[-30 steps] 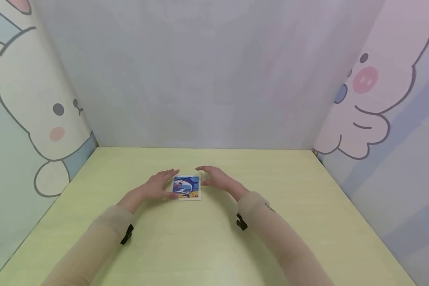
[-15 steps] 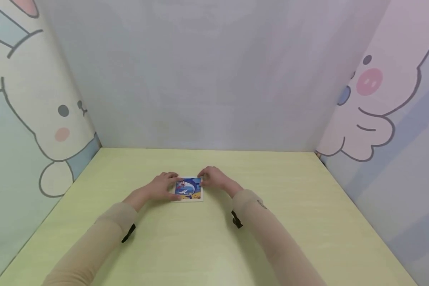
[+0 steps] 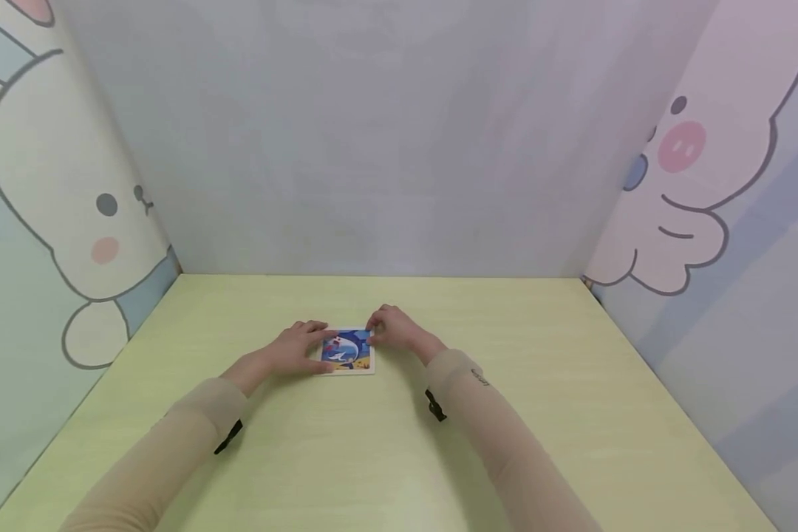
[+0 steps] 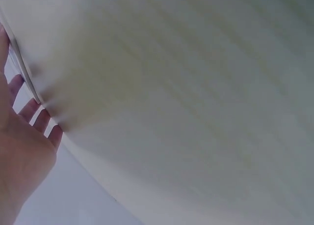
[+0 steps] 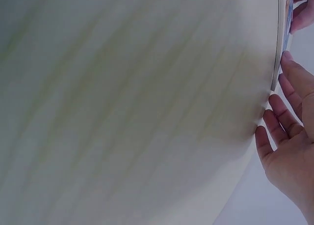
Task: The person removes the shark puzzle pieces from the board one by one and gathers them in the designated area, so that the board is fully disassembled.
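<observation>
A flat square picture board (image 3: 346,353) lies on the table, a blue shark scene inside a white border. My left hand (image 3: 291,350) is at its left side. The thumb rests near the lower left corner and the index finger lies over the upper left part, both fairly straight. At the upper right corner, my right hand (image 3: 399,329) pinches the edge with curled thumb and index finger. The right wrist view shows the thumb of the right hand (image 5: 294,141) against the board's edge (image 5: 278,48), other fingertips on the table. Whether a separate piece is pinched cannot be told.
The pale yellow-green table (image 3: 346,451) spreads all round the board. A plain grey wall (image 3: 372,148) stands behind it. Side walls carry a cartoon rabbit (image 3: 73,199) on the left and a cartoon pig (image 3: 698,162) on the right.
My right hand has moved in from just beside the board, and its fingers have closed on the upper right corner. My left index finger has come down onto the picture.
</observation>
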Available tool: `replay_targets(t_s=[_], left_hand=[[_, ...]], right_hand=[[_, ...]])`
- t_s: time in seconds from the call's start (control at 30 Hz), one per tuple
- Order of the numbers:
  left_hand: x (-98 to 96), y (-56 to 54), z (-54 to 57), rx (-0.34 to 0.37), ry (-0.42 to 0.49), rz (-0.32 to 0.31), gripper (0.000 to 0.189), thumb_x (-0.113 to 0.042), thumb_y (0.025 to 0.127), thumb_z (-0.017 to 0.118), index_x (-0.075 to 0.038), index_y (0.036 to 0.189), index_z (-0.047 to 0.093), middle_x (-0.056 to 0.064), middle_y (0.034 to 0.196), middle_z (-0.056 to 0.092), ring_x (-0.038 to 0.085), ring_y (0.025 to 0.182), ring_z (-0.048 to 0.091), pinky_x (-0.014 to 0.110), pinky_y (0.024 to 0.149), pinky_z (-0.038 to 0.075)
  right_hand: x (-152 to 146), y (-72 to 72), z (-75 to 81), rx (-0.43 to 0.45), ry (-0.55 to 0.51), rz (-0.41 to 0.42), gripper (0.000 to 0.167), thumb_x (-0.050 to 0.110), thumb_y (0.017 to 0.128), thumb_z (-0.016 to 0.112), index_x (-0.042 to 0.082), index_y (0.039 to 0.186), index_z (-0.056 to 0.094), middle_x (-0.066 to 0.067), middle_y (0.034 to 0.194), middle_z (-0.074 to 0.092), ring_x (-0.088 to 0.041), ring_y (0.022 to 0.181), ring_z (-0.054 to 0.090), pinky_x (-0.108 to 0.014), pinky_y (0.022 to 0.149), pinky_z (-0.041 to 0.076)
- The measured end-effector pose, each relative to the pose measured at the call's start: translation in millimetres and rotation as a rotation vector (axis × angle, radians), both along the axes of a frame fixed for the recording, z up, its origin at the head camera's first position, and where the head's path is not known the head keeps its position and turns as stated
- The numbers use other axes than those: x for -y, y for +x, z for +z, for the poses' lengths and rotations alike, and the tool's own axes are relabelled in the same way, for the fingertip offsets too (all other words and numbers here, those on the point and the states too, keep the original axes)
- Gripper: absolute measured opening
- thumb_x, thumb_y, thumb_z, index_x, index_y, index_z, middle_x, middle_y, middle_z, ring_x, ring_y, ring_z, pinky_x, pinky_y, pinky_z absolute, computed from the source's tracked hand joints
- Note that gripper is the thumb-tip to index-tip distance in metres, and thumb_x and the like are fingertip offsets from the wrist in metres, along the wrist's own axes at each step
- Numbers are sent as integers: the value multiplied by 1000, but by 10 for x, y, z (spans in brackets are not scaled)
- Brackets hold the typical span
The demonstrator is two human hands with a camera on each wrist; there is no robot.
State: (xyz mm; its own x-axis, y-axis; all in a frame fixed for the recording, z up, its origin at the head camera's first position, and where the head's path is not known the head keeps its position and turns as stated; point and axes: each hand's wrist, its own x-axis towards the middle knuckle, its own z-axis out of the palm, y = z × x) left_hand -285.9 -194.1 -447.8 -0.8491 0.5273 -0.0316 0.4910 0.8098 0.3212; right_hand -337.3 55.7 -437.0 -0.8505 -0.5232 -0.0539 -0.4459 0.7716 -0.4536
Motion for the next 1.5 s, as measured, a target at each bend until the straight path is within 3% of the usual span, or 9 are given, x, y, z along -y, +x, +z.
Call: replay_targets(t_s=[0.5,0.87,1.23,1.5], left_hand=[[2,-3,-27,-9,19,-2,80,-61,79,64,-18,143,42,16,147,36,40,130,34,62,104,28],[-25,-11,16,-24,20,-33,78,-55,80,66,-12,141,44,16,144,37,39,133,31,60,107,26],[-27,-1,37,7,24,-19,77,-53,80,68,-11,141,45,15,143,39,37,131,34,58,106,28],[-28,-30,18,16,20,-11,79,-55,79,67,-14,142,44,13,145,37,36,134,32,57,108,27]], right_hand=[[10,-31,-36,63,-79,-93,21,21,81,74,14,101,71,-1,101,56,-15,95,49,-29,87,44],[6,-23,8,110,-114,-101,18,17,84,71,11,101,69,-5,107,57,-19,102,50,-35,94,43],[-5,-62,-46,200,-255,-137,11,14,89,66,9,99,66,-2,95,64,-14,84,55,-24,73,47],[-29,-94,-42,191,-337,-149,7,16,88,68,12,93,68,1,90,66,-13,82,57,-23,70,47]])
